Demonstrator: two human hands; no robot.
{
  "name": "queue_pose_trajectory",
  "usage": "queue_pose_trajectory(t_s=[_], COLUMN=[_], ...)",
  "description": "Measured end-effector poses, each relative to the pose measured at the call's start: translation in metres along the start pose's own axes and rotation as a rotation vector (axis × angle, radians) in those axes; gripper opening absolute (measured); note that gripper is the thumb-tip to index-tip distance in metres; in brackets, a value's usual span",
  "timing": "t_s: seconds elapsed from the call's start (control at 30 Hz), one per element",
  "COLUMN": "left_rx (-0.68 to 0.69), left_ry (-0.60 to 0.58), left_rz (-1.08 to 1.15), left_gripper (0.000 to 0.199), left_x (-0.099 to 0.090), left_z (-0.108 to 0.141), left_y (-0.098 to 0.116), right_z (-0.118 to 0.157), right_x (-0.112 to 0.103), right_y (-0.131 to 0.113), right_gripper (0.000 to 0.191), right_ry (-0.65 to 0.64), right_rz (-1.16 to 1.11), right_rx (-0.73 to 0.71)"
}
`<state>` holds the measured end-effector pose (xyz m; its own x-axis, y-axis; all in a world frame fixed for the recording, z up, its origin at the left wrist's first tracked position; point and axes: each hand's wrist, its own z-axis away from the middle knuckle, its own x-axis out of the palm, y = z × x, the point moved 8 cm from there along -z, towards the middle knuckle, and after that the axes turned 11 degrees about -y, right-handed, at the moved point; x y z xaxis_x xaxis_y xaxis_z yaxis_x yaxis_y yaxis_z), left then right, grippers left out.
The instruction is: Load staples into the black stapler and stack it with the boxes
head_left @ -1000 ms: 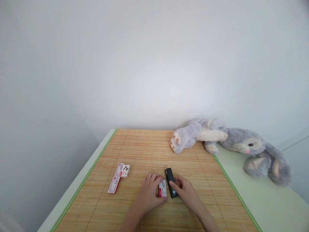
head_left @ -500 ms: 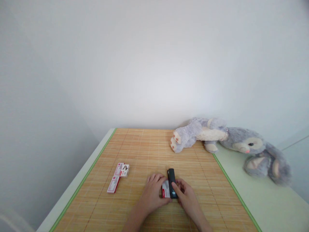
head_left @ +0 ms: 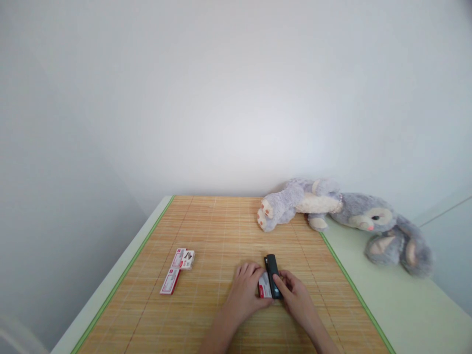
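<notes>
A black stapler (head_left: 273,276) lies lengthwise on the bamboo mat, its far end pointing away from me. My right hand (head_left: 296,296) grips its right side near the front, thumb on top. Against the stapler's left side sits a small red and white box (head_left: 264,286). My left hand (head_left: 246,289) is closed round that box, fingers at its far end and thumb at its near end. The undersides of both things are hidden.
On the left of the bamboo mat (head_left: 221,231) are two flat red and white boxes (head_left: 170,281) and a smaller white box (head_left: 188,259), touching one another. A grey plush rabbit (head_left: 320,202) lies across the back right, over the mat's green edge.
Both hands, with the stapler and the small box, have shifted a little to the right. The stapler is now slightly more tilted. The view has turned slightly.
</notes>
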<state>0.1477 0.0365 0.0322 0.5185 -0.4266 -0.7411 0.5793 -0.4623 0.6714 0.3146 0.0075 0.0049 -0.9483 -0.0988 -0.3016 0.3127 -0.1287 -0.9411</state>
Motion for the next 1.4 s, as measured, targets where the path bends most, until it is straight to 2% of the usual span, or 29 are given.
queue_pose_trajectory(t_s=[0.2, 0.4, 0.63, 0.83, 0.9, 0.97, 1.0, 1.03, 1.07, 1.13, 1.17, 1.2, 1.23, 1.27, 1.3, 1.37, 1.4], left_rx=[-0.008, -0.009, -0.026, -0.102, -0.130, -0.147, -0.154, -0.170, -0.200, -0.323, -0.412, -0.515, -0.611, -0.683, -0.717, -0.753, -0.763], left_ry=[-0.011, -0.024, -0.057, -0.081, -0.098, -0.099, -0.073, -0.015, 0.077, 0.344, 0.492, 0.614, 0.680, 0.704, 0.674, 0.592, 0.569], left_rz=[-0.014, -0.014, -0.012, -0.004, 0.007, 0.027, 0.031, 0.027, 0.007, -0.078, -0.140, -0.207, -0.261, -0.287, -0.272, -0.180, -0.124], left_gripper=[0.075, 0.073, 0.073, 0.078, 0.090, 0.112, 0.117, 0.112, 0.097, 0.055, 0.045, 0.044, 0.046, 0.049, 0.051, 0.051, 0.051], left_x=[0.016, 0.016, -0.003, -0.012, -0.012, -0.016, -0.022, -0.032, -0.047, -0.085, -0.105, -0.122, -0.135, -0.144, -0.148, -0.146, -0.141], left_z=[-0.016, -0.014, 0.013, 0.047, 0.056, 0.064, 0.069, 0.076, 0.084, 0.111, 0.130, 0.150, 0.167, 0.182, 0.191, 0.199, 0.200], left_y=[0.013, 0.012, 0.006, -0.018, -0.025, -0.031, -0.035, -0.040, -0.047, -0.070, -0.085, -0.100, -0.115, -0.130, -0.144, -0.163, -0.166], right_z=[0.003, 0.005, 0.013, 0.018, 0.018, 0.019, 0.019, 0.020, 0.022, 0.025, 0.027, 0.029, 0.030, 0.030, 0.031, 0.031, 0.030], right_x=[-0.021, -0.018, 0.013, 0.054, 0.063, 0.066, 0.066, 0.065, 0.063, 0.059, 0.059, 0.058, 0.059, 0.059, 0.059, 0.059, 0.059], right_y=[0.012, 0.007, -0.006, -0.013, -0.013, -0.013, -0.012, -0.010, -0.009, -0.006, -0.005, -0.004, -0.003, -0.003, -0.002, -0.001, -0.001], right_gripper=[0.056, 0.054, 0.055, 0.057, 0.055, 0.053, 0.053, 0.054, 0.054, 0.056, 0.056, 0.056, 0.055, 0.055, 0.055, 0.055, 0.055], right_ry=[0.033, 0.035, -0.043, -0.094, -0.107, -0.103, -0.091, -0.074, -0.050, -0.006, 0.004, 0.008, 0.004, 0.001, -0.001, 0.005, 0.007], right_rz=[0.022, 0.017, -0.027, -0.071, -0.069, -0.063, -0.060, -0.057, -0.054, -0.043, -0.035, -0.028, -0.022, -0.017, -0.013, -0.004, -0.001], right_rx=[0.027, 0.006, 0.001, 0.044, 0.030, 0.005, -0.005, -0.011, -0.015, -0.019, -0.021, -0.024, -0.026, -0.027, -0.026, -0.019, -0.016])
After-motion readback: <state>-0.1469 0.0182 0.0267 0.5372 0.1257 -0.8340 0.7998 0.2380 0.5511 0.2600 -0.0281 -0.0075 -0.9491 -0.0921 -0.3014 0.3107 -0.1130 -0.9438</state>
